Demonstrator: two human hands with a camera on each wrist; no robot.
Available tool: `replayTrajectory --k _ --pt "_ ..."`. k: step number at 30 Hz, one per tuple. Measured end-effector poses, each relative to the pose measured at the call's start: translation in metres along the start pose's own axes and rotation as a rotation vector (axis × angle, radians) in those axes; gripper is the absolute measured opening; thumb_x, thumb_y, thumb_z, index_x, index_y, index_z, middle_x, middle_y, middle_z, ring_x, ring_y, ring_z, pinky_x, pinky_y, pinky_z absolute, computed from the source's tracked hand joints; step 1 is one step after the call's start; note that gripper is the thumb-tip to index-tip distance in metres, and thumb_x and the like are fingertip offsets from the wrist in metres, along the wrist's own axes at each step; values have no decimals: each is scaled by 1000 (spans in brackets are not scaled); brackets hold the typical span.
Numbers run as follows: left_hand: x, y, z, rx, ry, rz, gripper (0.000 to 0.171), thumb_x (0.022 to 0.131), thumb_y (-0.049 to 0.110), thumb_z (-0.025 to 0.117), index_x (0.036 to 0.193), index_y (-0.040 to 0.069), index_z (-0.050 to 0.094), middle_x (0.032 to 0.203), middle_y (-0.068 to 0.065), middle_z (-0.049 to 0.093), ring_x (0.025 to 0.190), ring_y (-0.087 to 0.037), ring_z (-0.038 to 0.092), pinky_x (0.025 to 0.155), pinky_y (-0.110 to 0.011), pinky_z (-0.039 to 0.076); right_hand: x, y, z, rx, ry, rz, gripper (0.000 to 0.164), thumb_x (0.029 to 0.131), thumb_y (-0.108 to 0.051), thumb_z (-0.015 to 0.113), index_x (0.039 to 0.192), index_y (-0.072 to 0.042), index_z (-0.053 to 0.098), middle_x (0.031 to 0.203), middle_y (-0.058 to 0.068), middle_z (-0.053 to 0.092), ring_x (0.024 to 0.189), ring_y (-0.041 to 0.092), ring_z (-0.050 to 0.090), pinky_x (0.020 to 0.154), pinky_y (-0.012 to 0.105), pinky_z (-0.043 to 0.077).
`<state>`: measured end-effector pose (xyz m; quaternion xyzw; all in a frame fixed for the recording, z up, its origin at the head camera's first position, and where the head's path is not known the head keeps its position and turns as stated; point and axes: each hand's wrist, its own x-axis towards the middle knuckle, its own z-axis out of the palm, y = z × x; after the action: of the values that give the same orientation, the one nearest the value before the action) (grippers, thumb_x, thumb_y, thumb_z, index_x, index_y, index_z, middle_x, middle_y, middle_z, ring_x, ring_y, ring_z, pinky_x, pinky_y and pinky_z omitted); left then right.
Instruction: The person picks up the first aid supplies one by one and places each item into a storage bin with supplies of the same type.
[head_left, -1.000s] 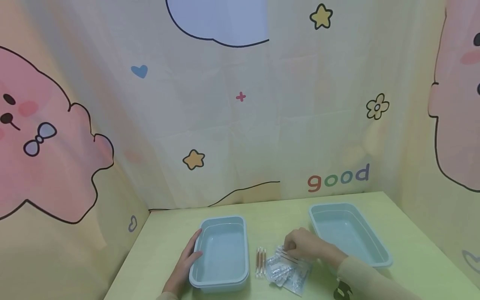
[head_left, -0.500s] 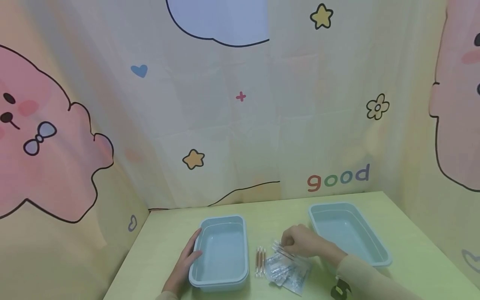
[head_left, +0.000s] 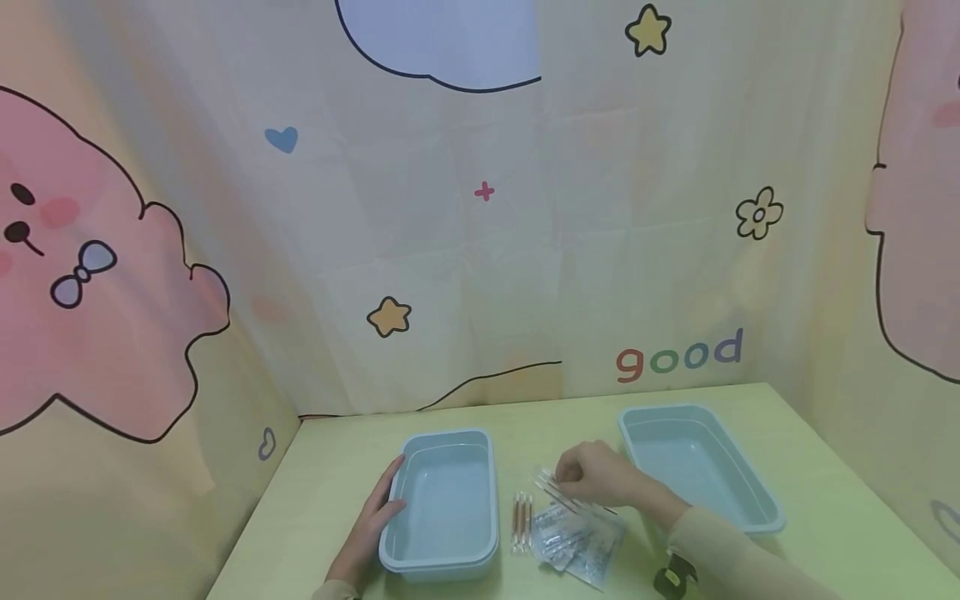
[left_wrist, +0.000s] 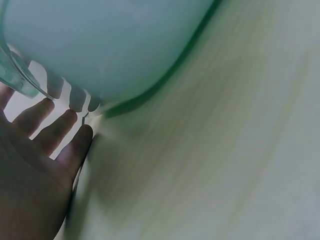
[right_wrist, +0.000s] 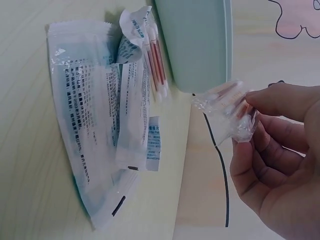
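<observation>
In the head view my left hand point(head_left: 371, 523) lies against the left side of a pale blue plastic bin point(head_left: 444, 500), thumb at the rim. The left wrist view shows its fingers point(left_wrist: 55, 131) nearly straight, tips at the outer wall. My right hand point(head_left: 606, 477) pinches a clear packet of cotton swabs point(right_wrist: 231, 106) between thumb and fingertips, above the table. Below it lies a pile of printed, see-through swab packets point(head_left: 576, 546). Left of the pile, several brown-stemmed cotton swabs point(head_left: 522, 523) lie side by side; whether they are wrapped is hard to tell.
A second pale blue bin point(head_left: 771, 517) stands at the right, beyond the right forearm. The pale yellow-green table point(head_left: 547, 425) ends at a printed curtain point(head_left: 510, 292) at the back. A dark band point(head_left: 675, 575) circles the right wrist.
My right hand has lifted the swab packet off the pile and shifted slightly left and away from me. My left hand stays against the bin.
</observation>
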<state>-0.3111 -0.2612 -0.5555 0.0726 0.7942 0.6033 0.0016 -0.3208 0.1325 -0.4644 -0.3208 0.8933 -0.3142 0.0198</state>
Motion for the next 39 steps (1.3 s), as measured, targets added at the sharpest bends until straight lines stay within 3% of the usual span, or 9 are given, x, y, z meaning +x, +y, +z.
replayTrajectory --k 13,39 --pt "0 -3 0 -15 -10 5 62 95 24 47 152 37 26 163 -6 16 148 -41 16 111 -66 24 7 -8 -3 38 41 101 6 83 -11 72 86 -15 70 77 -6 70 71 9 63 63 23 53" --pt "-1 -3 0 -18 -19 -1 62 96 23 47 152 39 25 164 -5 15 148 -41 15 112 -64 25 19 -25 -8 54 88 54 4 84 -14 72 87 -14 71 73 -9 66 66 6 57 59 21 49"
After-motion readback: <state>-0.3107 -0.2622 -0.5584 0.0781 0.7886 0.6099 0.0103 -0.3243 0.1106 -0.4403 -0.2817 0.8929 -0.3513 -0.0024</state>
